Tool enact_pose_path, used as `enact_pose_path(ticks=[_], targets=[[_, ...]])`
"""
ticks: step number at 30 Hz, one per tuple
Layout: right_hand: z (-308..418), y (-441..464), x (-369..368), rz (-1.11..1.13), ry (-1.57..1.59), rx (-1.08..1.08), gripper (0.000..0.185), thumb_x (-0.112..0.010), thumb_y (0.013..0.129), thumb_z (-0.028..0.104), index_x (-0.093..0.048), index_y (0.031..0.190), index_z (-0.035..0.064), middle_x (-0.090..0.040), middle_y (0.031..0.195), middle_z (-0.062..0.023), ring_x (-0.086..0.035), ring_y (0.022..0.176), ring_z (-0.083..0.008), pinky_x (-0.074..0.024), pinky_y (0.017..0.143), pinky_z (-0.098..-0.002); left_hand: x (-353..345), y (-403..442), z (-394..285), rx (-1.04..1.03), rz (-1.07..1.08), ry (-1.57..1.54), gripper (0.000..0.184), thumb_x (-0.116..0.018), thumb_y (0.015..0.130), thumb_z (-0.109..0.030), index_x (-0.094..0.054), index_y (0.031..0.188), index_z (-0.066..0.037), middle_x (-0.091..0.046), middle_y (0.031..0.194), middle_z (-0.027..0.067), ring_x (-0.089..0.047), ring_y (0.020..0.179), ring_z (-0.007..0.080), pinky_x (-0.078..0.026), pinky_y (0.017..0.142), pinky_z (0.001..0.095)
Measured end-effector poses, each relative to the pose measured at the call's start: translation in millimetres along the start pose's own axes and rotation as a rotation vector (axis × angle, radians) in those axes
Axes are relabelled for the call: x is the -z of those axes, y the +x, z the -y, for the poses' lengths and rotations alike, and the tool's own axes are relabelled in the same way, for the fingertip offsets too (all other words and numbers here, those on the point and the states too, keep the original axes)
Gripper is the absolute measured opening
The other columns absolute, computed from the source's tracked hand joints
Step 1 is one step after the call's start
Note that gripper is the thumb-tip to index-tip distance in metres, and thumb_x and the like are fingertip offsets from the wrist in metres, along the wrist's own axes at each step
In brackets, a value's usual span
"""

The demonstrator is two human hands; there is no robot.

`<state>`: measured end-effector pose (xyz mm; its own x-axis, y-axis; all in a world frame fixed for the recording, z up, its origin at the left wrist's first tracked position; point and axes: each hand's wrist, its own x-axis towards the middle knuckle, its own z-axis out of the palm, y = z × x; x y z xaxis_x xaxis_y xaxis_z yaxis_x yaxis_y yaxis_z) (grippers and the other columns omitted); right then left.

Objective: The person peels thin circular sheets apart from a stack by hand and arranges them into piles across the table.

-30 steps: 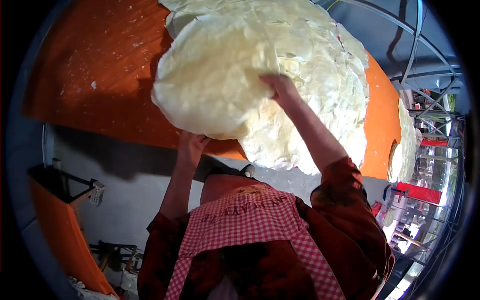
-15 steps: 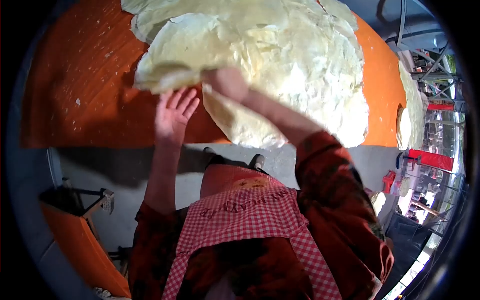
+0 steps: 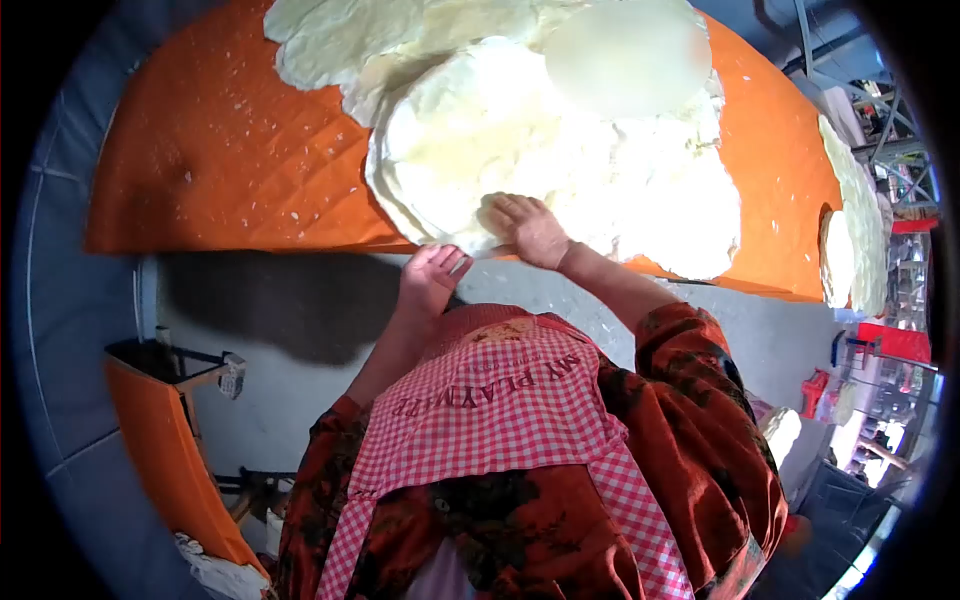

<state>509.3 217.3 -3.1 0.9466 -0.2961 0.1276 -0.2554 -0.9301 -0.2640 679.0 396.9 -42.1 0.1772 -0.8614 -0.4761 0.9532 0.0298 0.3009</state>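
Observation:
A pile of thin, pale flatbread sheets (image 3: 650, 200) covers much of the orange-covered table (image 3: 260, 170). One large round flatbread (image 3: 450, 140) lies on the pile's left side, its near edge reaching the table's front edge. My left hand (image 3: 432, 280) is at that near edge, fingers curled and closed on the rim; the exact grip is partly hidden. To its right, my right hand (image 3: 537, 232) rests flat on the same flatbread, fingers stretched out over its surface and holding nothing.
More flatbread (image 3: 838, 250) lies at the table's far right. Below the table's front edge is a grey floor (image 3: 270, 390). An orange-covered stand (image 3: 165, 440) is at lower left, and a red item (image 3: 814, 392) at right.
Both hands have come down toward the table's front edge, the right from a blurred sweep. The raised, blurred flatbread piece now lies flat. The view has shifted.

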Motion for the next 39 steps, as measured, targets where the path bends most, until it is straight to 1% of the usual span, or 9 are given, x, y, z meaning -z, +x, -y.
enact_pose_path(ticks=[3, 7, 11, 15, 19, 24, 30, 32, 39], targets=[[23, -10, 21, 0.050, -0.105, 0.025, 0.080, -0.066, 0.080, 0.045, -0.034, 0.143, 0.0071, -0.038, 0.143, -0.0164, -0.033, 0.134, -0.0362, -0.0305, 0.105, -0.0519, -35, -7, 2, -0.069, -0.135, -0.094, 0.034, -0.049, 0.089, -0.023, -0.046, 0.109, 0.004, -0.048, 0.123, 0.0204, -0.042, 0.124, 0.0368, -0.030, 0.110, 0.0555], [-11, 26, 2, -0.040, 0.226, -0.245, 0.044, -0.067, 0.074, 0.020, -0.061, 0.116, 0.0089, -0.066, 0.101, -0.0175, -0.063, 0.093, -0.0330, -0.0501, 0.076, -0.0459, -78, 6, -7, -0.204, 0.109, -0.087, 0.038, -0.052, 0.087, -0.020, -0.051, 0.114, 0.006, -0.050, 0.128, 0.0250, -0.044, 0.126, 0.0411, -0.031, 0.111, 0.0552], [-80, 76, 132, -0.270, 0.199, -0.097, 0.015, -0.058, 0.076, 0.008, -0.069, 0.086, 0.0083, -0.067, 0.078, -0.0170, -0.066, 0.075, -0.0335, -0.0522, 0.069, -0.0423, -113, 3, 13, -0.341, -0.019, 0.245, 0.029, -0.051, 0.089, -0.019, -0.054, 0.111, 0.001, -0.056, 0.121, 0.0223, -0.051, 0.119, 0.0338, -0.040, 0.104, 0.0499], [-73, 4, 237, -0.241, -0.021, 0.100, 0.023, -0.059, 0.077, 0.010, -0.067, 0.098, 0.0084, -0.068, 0.085, -0.0155, -0.065, 0.078, -0.0321, -0.0539, 0.071, -0.0384, -38, 12, 90, 0.151, -0.101, 0.192, 0.015, -0.052, 0.089, -0.013, -0.054, 0.101, -0.004, -0.060, 0.110, 0.0148, -0.059, 0.105, 0.0288, -0.046, 0.094, 0.0467], [-89, -97, 151, -0.300, -0.159, 0.161, 0.046, -0.066, 0.070, 0.027, -0.059, 0.111, 0.0084, -0.062, 0.107, -0.0091, -0.063, 0.093, -0.0264, -0.0517, 0.080, -0.0385, -73, 20, 156, 0.171, -0.138, 0.174, 0.022, -0.050, 0.090, -0.016, -0.052, 0.107, -0.002, -0.059, 0.114, 0.0163, -0.055, 0.110, 0.0302, -0.041, 0.100, 0.0484], [-96, -172, 67, 0.203, -0.044, -0.075, 0.101, -0.078, 0.064, 0.047, -0.031, 0.144, 0.0086, -0.026, 0.152, -0.0128, -0.023, 0.141, -0.0304, -0.0225, 0.112, -0.0537, -70, 31, 164, 0.243, 0.071, 0.097, 0.019, -0.045, 0.089, -0.010, -0.051, 0.103, 0.000, -0.059, 0.108, 0.0141, -0.054, 0.112, 0.0321, -0.039, 0.105, 0.0500], [-83, -129, 76, -0.262, 0.251, -0.114, 0.035, -0.059, 0.073, 0.012, -0.067, 0.108, 0.0082, -0.068, 0.100, -0.0139, -0.066, 0.091, -0.0310, -0.0529, 0.077, -0.0400, -136, -2, 118, 0.165, 0.300, 0.046, 0.044, -0.047, 0.090, -0.019, -0.038, 0.130, -0.003, -0.037, 0.142, 0.0223, -0.028, 0.138, 0.0368, -0.024, 0.114, 0.0515], [-126, -94, 83, 0.057, 0.230, -0.372, 0.023, -0.062, 0.070, 0.016, -0.071, 0.091, 0.0109, -0.066, 0.078, -0.0190, -0.064, 0.070, -0.0368, -0.0516, 0.064, -0.0458, -149, 2, 111, 0.190, 0.305, 0.117, 0.048, -0.045, 0.089, -0.015, -0.037, 0.135, -0.004, -0.035, 0.145, 0.0217, -0.032, 0.137, 0.0350, -0.027, 0.113, 0.0496], [-116, -89, 299, -0.182, -0.062, 0.094, 0.046, -0.060, 0.068, -0.002, -0.063, 0.113, 0.0068, -0.066, 0.103, -0.0130, -0.065, 0.094, -0.0303, -0.0530, 0.081, -0.0383, -110, 33, 180, 0.546, 0.144, 0.280, 0.041, -0.049, 0.090, -0.011, -0.043, 0.130, -0.001, -0.048, 0.134, 0.0162, -0.046, 0.125, 0.0304, -0.036, 0.107, 0.0460]])
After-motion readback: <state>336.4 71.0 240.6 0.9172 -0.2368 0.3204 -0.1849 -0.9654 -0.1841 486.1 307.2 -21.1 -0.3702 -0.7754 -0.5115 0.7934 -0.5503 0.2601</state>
